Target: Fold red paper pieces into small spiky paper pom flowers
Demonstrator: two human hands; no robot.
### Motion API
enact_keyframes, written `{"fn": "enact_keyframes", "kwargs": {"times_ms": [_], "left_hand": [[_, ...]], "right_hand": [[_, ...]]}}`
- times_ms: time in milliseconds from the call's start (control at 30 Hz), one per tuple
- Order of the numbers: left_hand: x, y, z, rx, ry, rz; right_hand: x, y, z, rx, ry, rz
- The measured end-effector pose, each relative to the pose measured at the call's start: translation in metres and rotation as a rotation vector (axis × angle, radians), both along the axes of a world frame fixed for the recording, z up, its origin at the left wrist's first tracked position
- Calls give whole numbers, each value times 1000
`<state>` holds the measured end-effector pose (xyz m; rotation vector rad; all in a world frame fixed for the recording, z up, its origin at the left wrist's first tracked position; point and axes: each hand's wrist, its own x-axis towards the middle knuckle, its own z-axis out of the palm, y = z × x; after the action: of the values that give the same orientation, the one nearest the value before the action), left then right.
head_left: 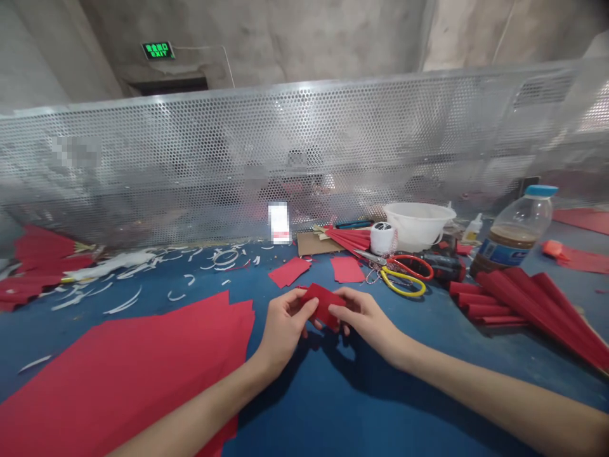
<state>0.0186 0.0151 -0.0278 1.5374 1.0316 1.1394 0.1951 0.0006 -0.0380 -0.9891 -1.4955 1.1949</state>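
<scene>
We log a small piece of red paper [324,304] at centre frame, held just above the blue work table [404,397] by both hands. The left hand [284,327] closes its fingers [304,307] on the paper's left end, and the right hand [366,319] pinches the right end between thumb and fingers [335,310]. Neither hand is open, and this two-sided grip appears to keep the paper steady. We cannot tell whether it is folded.

A large stack of red paper sheets [121,374] lies at lower left, apparently within easy reach of the left hand. Two cut red paper pieces [289,271] rest just beyond the hands. Red-and-yellow-handled scissors [404,277] lie open to the right, near a spool of white twine [383,239], perhaps kept close for ready use. A pleated red paper fan [537,298] sits at right, beside a plastic bottle [516,231] of brown liquid.
</scene>
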Motion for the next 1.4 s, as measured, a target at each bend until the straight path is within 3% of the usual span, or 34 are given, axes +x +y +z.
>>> {"fn": "enact_keyframes", "kwargs": {"times_ms": [200, 400, 500, 700, 800, 967, 1067, 1200, 1400], "left_hand": [[-1, -3, 0, 10, 41, -9], [-1, -2, -5, 70, 67, 2], [-2, 0, -8, 69, 73, -24], [-3, -1, -8, 12, 32, -87], [-1, -4, -5, -27, -6, -180], [0, -7, 0, -75, -53, -247], [-1, -7, 1, -107, -68, -233], [-3, -6, -1, -86, 18, -196], [-2, -5, -3, -93, 41, -247]], "right_hand": [[-1, -1, 3, -60, -25, -24], [0, -6, 6, -52, -47, 173], [2, -9, 9, -38, -14, 203], [0, -7, 4, -44, -48, 49], [-1, -4, 2, -47, -40, -15], [1, 0, 2, -56, -44, 14], [1, 1, 2, -69, -12, -40], [0, 0, 5, -64, 3, -79], [0, -1, 6, -53, -17, -45]]}}
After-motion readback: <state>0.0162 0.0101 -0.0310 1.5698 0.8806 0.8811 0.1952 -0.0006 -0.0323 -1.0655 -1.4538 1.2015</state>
